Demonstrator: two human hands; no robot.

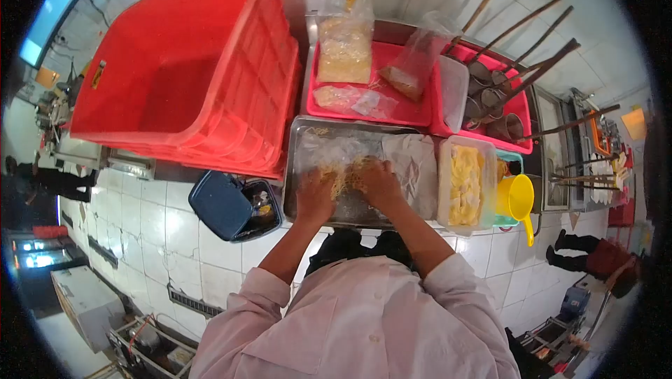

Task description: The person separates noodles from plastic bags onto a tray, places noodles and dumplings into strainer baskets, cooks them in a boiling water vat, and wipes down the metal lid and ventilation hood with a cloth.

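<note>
Both hands are over a metal tray (413, 209), among thin yellow noodles (341, 181). On the left side of the noodles, my left hand (316, 195) has its fingers bent down into the strands. My right hand (376, 183) lies against the noodles from the other side, its fingers also curled into them. Fingertips of both hands are partly hidden by the strands. Clear plastic (325, 149) lies in the tray behind the hands, and crumpled whitish plastic sheets (413, 162) lie to the right.
Stacked red crates (245, 92) stand left. Behind the tray is a pink tray (413, 114) with bagged food; right of it, strainers in a pink bin (518, 142). A container of yellow pieces (465, 186) and a yellow dipper (519, 197) sit right. A blue bin (220, 204) is below left.
</note>
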